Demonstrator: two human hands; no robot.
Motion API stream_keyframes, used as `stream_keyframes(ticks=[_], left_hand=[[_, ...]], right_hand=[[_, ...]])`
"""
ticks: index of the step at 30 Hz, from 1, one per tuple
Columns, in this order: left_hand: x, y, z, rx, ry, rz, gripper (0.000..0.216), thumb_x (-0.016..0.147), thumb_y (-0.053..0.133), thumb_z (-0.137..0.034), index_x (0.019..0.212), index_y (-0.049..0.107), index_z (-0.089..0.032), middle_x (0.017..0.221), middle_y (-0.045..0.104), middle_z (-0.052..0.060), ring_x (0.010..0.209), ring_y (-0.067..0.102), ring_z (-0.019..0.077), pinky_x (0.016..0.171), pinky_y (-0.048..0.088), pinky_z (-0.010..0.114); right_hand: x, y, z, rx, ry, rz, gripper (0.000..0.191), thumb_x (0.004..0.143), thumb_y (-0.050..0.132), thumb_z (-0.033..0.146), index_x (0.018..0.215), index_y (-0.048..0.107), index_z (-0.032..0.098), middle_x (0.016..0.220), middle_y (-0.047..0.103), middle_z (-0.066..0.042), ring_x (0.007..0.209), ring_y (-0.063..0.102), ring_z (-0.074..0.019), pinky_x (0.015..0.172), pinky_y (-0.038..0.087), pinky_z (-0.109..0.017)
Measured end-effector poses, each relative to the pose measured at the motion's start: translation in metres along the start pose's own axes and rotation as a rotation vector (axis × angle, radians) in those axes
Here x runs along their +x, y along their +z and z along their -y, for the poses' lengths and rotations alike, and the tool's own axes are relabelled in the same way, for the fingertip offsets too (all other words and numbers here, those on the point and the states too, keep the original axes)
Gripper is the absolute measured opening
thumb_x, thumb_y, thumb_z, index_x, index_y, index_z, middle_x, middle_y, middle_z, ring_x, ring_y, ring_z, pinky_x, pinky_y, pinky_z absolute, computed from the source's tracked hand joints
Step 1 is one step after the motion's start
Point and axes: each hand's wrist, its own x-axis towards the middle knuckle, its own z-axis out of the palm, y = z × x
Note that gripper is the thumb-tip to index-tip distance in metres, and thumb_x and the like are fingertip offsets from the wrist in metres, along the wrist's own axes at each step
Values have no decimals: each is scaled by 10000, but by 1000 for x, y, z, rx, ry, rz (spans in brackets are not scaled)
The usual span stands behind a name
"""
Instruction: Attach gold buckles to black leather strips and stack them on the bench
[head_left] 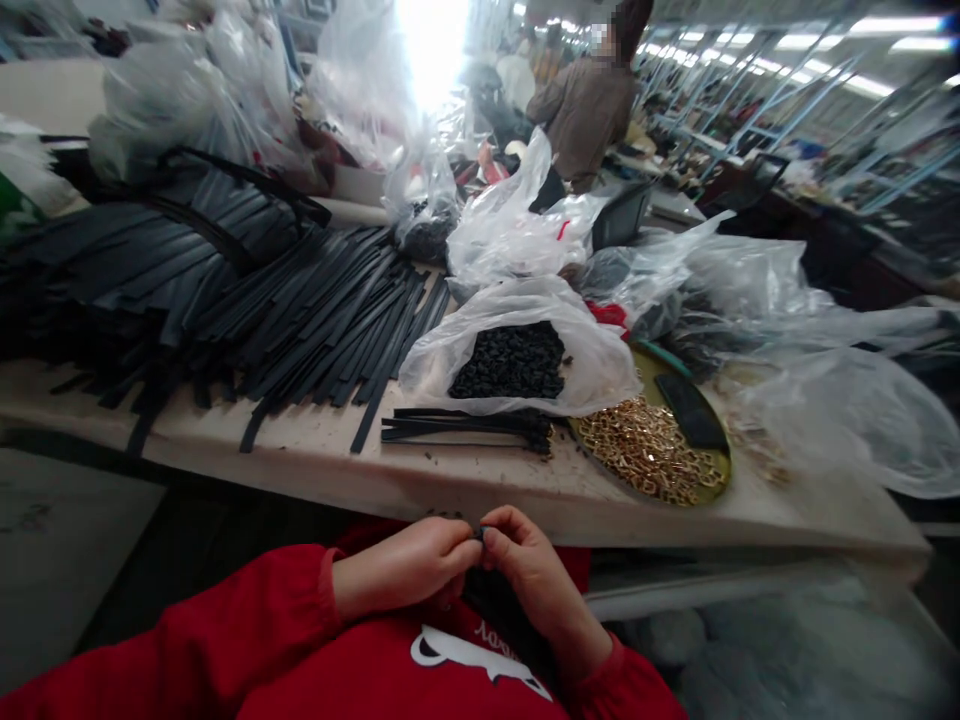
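Note:
My left hand (412, 565) and my right hand (529, 570) meet in front of the table's near edge. The fingertips of both pinch a small black piece (481, 534), mostly covered by the fingers. Something dark, perhaps a strip, hangs below my right hand against the red clothing. Just beyond my hands, a few black straps (457, 428) lie on the table, with gold-coloured bits at their right ends. Behind these, an open white plastic bag (600, 365) holds many small black pieces (510, 362). To the right, gold metal rings or buckles (649, 450) fill part of a round tray (721, 478).
A large heap of black strips (300, 310) covers the left of the table (315, 440), some ends overhanging its edge. A dark flat block (690, 410) lies in the tray. Clear plastic bags (862, 420) crowd the back and right. Another person (585, 115) stands beyond.

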Motion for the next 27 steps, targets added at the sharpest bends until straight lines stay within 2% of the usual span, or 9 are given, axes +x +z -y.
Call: stream_keyframes(ticks=[7, 10, 13, 15, 17, 20, 23, 25, 27], left_hand=[[-3, -4, 1, 28, 24, -36, 346, 847, 321, -411, 733, 532, -161, 556, 486, -27, 473, 426, 94, 442, 313, 182], [-1, -4, 3, -43, 0, -44, 348, 843, 337, -419, 968, 537, -162, 606, 528, -20, 488, 462, 112, 452, 342, 195], [5, -3, 2, -28, 60, -183, 443, 833, 380, -393, 1213, 424, -171, 799, 613, 37, 672, 547, 160, 614, 422, 240], [11, -3, 0, -17, 127, -256, 455, 833, 387, -373, 1246, 410, -184, 1006, 607, 77, 855, 551, 186, 771, 412, 268], [16, -6, -3, -41, 160, -252, 450, 831, 387, -371, 1244, 421, -194, 1057, 593, 71, 862, 545, 180, 771, 407, 255], [23, -15, -8, -82, 124, -181, 396, 817, 395, -400, 1108, 528, -166, 796, 595, 15, 614, 487, 129, 558, 375, 210], [30, -23, -15, -91, 94, -208, 281, 784, 408, -371, 812, 573, -145, 624, 478, -37, 549, 399, 100, 507, 310, 197], [34, -26, -20, -97, 71, -258, 222, 755, 405, -331, 704, 522, -150, 587, 426, -48, 544, 381, 96, 507, 298, 198], [38, -26, -24, -99, 36, -285, 191, 734, 386, -309, 669, 484, -159, 562, 404, -53, 526, 373, 97, 495, 291, 203]], right_hand=[[-2, 6, 2, 25, -44, 13, 233, 649, 712, 314, 770, 564, 180, 552, 564, 48, 515, 484, -92, 533, 333, -211], [-2, 8, 3, -30, -76, -31, 241, 650, 713, 315, 787, 572, 176, 528, 546, 57, 493, 463, -80, 518, 314, -202], [-1, 10, 1, -24, -105, -31, 253, 667, 699, 340, 798, 559, 176, 528, 548, 54, 499, 478, -84, 528, 326, -205], [-1, 11, -1, 0, -97, -1, 269, 676, 687, 361, 802, 535, 179, 545, 555, 48, 506, 497, -93, 532, 340, -213], [0, 7, 3, -58, -101, 16, 301, 689, 667, 391, 854, 519, 188, 571, 561, 42, 513, 511, -106, 532, 356, -226], [8, -16, 31, -436, -273, -73, 303, 730, 607, 423, 924, 523, 207, 716, 598, -4, 610, 552, -144, 574, 408, -262], [27, -56, 79, -1190, -541, -412, 156, 812, 510, 330, 851, 568, 190, 815, 604, -64, 757, 572, -189, 694, 418, -298], [46, -80, 107, -1760, -487, -537, 179, 848, 426, 223, 847, 597, 172, 870, 613, -106, 788, 584, -203, 697, 409, -300], [66, -96, 126, -1895, -444, -533, 195, 821, 430, 143, 782, 621, 142, 843, 626, -145, 758, 597, -225, 665, 398, -312]])
